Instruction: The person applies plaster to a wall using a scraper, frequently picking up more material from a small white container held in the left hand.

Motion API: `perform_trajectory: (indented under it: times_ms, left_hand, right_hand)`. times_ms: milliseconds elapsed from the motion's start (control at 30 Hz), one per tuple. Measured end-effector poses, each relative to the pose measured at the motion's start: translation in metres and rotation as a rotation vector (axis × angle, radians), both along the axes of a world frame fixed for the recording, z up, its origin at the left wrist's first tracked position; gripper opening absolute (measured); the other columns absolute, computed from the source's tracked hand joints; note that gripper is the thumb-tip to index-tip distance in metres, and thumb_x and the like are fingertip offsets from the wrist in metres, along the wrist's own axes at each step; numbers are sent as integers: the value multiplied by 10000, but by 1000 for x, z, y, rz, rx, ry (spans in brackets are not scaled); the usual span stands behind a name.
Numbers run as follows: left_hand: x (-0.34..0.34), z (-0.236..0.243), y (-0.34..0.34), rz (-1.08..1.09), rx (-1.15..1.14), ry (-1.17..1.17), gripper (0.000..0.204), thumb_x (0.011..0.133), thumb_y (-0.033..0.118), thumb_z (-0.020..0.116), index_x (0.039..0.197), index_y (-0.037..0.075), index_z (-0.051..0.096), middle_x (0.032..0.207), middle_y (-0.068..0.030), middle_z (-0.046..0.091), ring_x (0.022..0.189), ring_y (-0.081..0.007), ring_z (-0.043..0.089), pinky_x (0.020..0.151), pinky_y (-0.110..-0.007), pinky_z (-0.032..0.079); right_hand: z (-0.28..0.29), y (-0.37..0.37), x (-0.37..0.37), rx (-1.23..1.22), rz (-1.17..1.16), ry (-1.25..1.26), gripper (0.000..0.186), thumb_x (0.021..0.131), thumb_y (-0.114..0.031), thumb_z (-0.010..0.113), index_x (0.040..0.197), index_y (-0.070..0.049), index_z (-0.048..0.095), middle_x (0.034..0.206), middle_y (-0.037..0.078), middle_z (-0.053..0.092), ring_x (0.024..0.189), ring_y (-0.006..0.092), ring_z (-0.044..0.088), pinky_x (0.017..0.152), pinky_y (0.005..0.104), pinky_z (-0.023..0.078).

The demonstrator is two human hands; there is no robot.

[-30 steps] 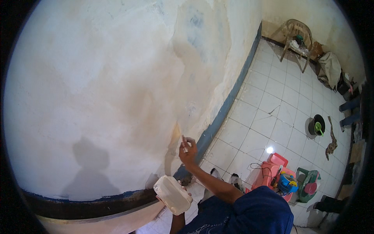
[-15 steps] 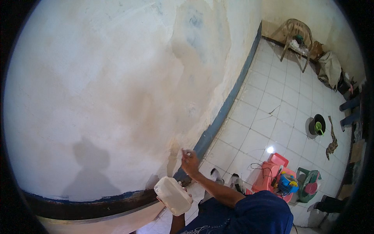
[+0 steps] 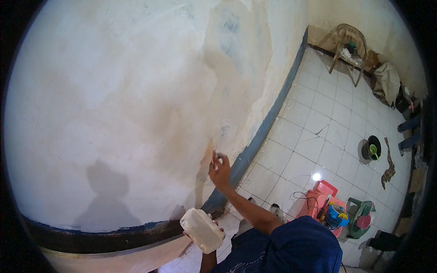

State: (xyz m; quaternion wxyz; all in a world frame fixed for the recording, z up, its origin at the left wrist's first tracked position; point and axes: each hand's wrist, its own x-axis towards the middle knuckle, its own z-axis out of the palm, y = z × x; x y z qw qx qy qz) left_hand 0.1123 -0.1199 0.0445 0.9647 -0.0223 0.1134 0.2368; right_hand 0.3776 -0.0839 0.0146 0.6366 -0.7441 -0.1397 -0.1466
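Note:
My right hand (image 3: pixel 220 171) is closed on a putty knife. Its thin tan blade (image 3: pixel 209 149) points up against the wall (image 3: pixel 150 136), low down and close to the blue skirting band. White and beige patches of filler cover the wall, with some bluish spots higher up. Below and left of that hand, my left hand (image 3: pixel 216 223) holds a whitish rectangular plastic tub (image 3: pixel 202 230) from underneath. The tub hides most of the palm, and only some fingers show at its edges.
A blue skirting (image 3: pixel 255 143) runs along the white tiled floor (image 3: pixel 305 148). To the right stand a pink stool (image 3: pixel 311 204) with tools, a green stool (image 3: pixel 359 232) and a black bucket (image 3: pixel 365 149) with a green dipper. A plastic chair (image 3: pixel 350 34) stands at the far corner.
My right hand has moved up along the wall with the putty knife, and its blade shows more clearly now. The tub in my left hand has stayed nearly in place.

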Motion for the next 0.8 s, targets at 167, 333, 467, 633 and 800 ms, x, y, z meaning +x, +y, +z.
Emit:
perform_trajectory:
  times_ms: [167,333,467,633,800]
  left_hand:
    - [-3,-7,2,9,46,52,1014,708,836,520,1480,222,284,1439,-192,369,1200,-495,449,855,-746,388]
    - [6,5,-3,-1,62,46,1012,708,840,512,1472,212,297,1418,-196,390,1187,-477,462,847,-741,397]
    - [6,3,-4,22,33,82,1012,728,814,526,1460,155,296,1374,-210,419,1151,-464,481,852,-711,402]
    - [13,7,-2,10,-11,-61,998,722,839,495,1471,208,301,1399,-211,397,1172,-491,457,855,-732,396]
    - [6,4,-1,-3,37,71,980,728,832,498,1462,209,317,1392,-202,409,1167,-484,463,859,-729,398]
  right_hand:
    - [-6,-12,-24,222,112,17,440,783,-15,622,1221,-51,641,1005,151,580,854,282,622,706,360,524]
    - [-51,-16,30,86,-172,56,410,770,31,613,1170,-42,664,977,131,581,845,287,605,704,369,528]
    - [-68,6,51,148,-167,124,346,823,-11,634,1168,8,638,988,147,580,827,295,572,715,381,490]
    - [-77,6,-12,-174,62,-250,355,789,-12,668,1138,-14,608,980,157,564,912,362,554,786,436,476]
    - [-108,-21,-35,149,1,-80,314,822,6,612,1135,-12,635,987,159,555,873,328,556,770,404,474]
